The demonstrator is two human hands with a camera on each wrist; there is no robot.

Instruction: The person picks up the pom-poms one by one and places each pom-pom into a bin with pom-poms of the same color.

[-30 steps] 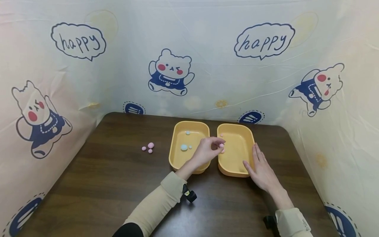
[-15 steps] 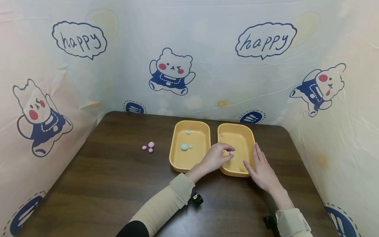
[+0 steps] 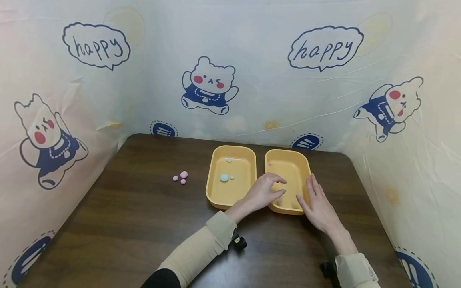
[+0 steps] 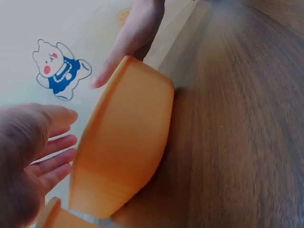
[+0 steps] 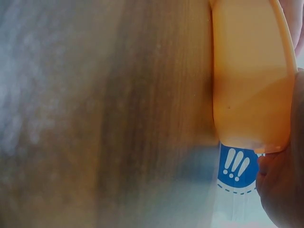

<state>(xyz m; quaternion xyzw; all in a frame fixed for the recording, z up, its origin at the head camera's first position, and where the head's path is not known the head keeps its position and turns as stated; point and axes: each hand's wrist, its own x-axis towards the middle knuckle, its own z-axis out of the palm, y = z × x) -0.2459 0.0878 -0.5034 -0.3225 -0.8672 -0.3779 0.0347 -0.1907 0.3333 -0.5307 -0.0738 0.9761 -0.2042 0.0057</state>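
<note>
Hands at the right tray, fingers spread on one and straight on the other.
The person's left hand point(image 3: 264, 191) hangs over the right tray point(image 3: 293, 172), thumb parted from its fingers; the right hand point(image 3: 320, 208) rests its straight fingers against that tray's outer side. A small pink ball point(image 3: 270, 163) lies inside (another spot nearer the front is blurred). Three blue balls point(image 3: 224, 177) sit in the left tray point(image 3: 216, 194), three pink balls point(image 3: 184, 175) on the worktop point(image 3: 144, 208).
</note>
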